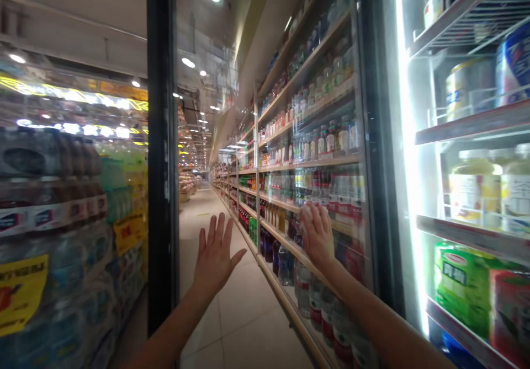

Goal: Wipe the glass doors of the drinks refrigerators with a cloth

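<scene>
A glass cooler door (pixel 265 38) with a dark frame stands swung open in front of me. My left hand (pixel 213 256) is raised against its pane, palm toward the glass and fingers spread, holding nothing. Farther right, my right hand (pixel 318 236) is at the same pane with its fingers bent over a pale, crumpled wad that looks like a white cloth (pixel 305 214). Most of that wad is hidden under the fingers. Shelves of bottles (pixel 323 143) show in the glass behind both hands.
At the right, the lit cooler shelves (pixel 467 123) hold cans, bottles of pale drink (pixel 474 190) and a green pack (pixel 464 281). Shrink-wrapped bottle packs (pixel 49 209) are stacked at the left, beyond the door's dark edge (pixel 161 154). A yellow sign (pixel 22 294) hangs on them.
</scene>
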Tool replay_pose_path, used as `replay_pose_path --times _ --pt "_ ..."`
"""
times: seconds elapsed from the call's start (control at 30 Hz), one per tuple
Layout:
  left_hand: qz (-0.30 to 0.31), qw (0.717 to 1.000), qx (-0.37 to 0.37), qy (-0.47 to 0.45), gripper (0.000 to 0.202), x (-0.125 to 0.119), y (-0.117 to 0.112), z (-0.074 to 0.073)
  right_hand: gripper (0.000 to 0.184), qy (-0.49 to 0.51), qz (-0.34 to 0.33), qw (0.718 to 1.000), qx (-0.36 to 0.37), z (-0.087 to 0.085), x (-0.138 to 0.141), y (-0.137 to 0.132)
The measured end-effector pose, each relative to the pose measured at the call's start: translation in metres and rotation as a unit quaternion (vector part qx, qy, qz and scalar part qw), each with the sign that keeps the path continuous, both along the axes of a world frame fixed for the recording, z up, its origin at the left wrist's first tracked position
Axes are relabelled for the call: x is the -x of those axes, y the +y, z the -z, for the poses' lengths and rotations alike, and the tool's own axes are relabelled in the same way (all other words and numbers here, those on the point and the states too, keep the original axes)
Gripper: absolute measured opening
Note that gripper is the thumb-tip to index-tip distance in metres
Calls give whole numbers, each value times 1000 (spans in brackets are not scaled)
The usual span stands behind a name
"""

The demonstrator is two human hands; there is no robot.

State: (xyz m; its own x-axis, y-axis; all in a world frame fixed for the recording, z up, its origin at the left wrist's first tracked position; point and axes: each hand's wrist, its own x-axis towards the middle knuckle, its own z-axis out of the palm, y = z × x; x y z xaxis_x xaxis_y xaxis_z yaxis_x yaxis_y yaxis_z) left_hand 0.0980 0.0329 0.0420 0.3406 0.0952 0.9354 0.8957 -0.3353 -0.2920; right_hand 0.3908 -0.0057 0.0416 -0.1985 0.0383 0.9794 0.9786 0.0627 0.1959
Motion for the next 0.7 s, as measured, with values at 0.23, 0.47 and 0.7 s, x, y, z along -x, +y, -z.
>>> replay_pose_path --times 0.23,0.47,0.7 --pt "-21 998 -7 57 66 14 0 28 57 -3 5 1000 -6 -14 16 3" --pt "-16 998 29 47 64 13 -6 30 50 -124 -22 990 66 32 47 -2" --pt "-33 997 45 61 65 17 -11 32 51 -43 -11 998 45 -16 75 7"
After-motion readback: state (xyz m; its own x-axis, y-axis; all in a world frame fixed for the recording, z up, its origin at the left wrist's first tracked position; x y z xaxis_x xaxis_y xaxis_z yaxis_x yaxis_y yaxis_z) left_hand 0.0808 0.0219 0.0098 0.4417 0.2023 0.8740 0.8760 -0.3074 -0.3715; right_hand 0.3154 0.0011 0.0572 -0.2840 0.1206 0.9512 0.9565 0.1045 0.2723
